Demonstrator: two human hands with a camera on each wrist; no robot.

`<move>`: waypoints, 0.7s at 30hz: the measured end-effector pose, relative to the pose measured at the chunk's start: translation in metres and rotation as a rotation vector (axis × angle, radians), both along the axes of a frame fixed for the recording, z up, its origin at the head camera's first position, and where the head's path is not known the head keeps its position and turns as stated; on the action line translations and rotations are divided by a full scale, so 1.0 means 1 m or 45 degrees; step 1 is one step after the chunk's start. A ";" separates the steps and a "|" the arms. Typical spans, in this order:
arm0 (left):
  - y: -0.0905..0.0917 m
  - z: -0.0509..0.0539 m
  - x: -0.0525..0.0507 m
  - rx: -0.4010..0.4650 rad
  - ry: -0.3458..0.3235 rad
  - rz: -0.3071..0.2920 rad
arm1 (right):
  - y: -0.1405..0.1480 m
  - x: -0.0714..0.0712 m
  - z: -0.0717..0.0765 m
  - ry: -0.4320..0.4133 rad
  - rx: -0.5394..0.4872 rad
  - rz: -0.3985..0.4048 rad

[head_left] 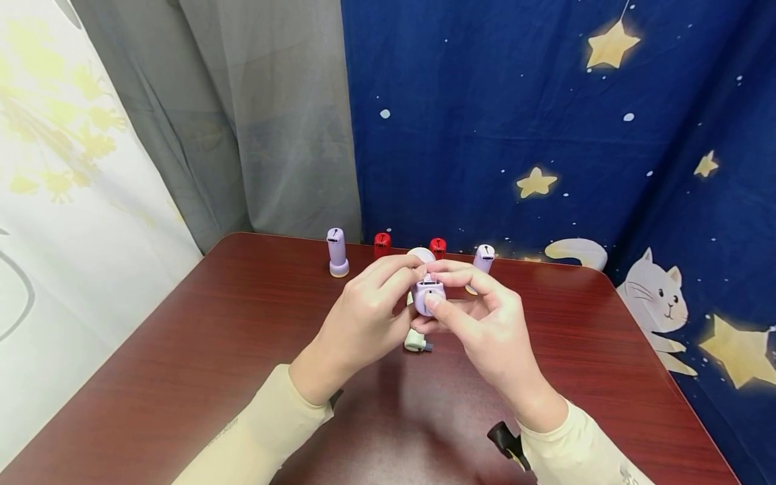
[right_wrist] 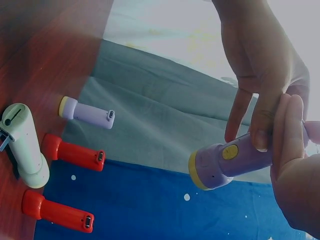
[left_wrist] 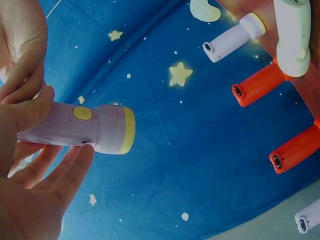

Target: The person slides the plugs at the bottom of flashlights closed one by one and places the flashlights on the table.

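Both hands hold one lavender flashlight with a yellow rim and yellow button, its tail end facing up toward the head view. The left hand curls its fingers and thumb round the flashlight from the left side. From the right, the right hand grips it, the thumb lying on its tail end. In the right wrist view the lit end of the flashlight points away from both hands. Part of the body is hidden behind fingers.
Behind the hands stand a lavender flashlight at left, two red ones and another lavender one at right. A pale green flashlight stands close behind the hands. Curtains border the dark red table.
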State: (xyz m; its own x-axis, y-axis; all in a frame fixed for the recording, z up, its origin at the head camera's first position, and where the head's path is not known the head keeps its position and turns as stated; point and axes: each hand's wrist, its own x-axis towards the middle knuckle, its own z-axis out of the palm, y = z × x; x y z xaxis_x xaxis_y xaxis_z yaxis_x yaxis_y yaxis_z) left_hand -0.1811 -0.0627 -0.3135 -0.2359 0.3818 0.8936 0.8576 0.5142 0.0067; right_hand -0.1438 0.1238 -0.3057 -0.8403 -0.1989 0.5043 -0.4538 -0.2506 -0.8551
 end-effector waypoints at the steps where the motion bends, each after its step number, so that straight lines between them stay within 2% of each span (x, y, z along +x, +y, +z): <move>1: 0.000 0.000 0.000 0.000 0.001 0.000 | 0.000 0.000 0.000 0.007 -0.004 0.003; 12: -0.001 0.000 0.001 -0.006 -0.010 -0.006 | 0.000 0.001 -0.002 0.033 -0.023 0.030; 21: -0.001 0.001 0.000 -0.011 -0.009 -0.011 | 0.000 0.001 -0.003 0.013 -0.010 0.025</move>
State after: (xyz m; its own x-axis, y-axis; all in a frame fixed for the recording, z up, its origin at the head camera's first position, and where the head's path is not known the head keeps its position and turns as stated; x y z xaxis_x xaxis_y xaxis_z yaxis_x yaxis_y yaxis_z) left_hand -0.1808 -0.0637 -0.3127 -0.2390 0.3918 0.8884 0.8621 0.5067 0.0084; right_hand -0.1425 0.1242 -0.3084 -0.8311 -0.2108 0.5147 -0.4578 -0.2663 -0.8482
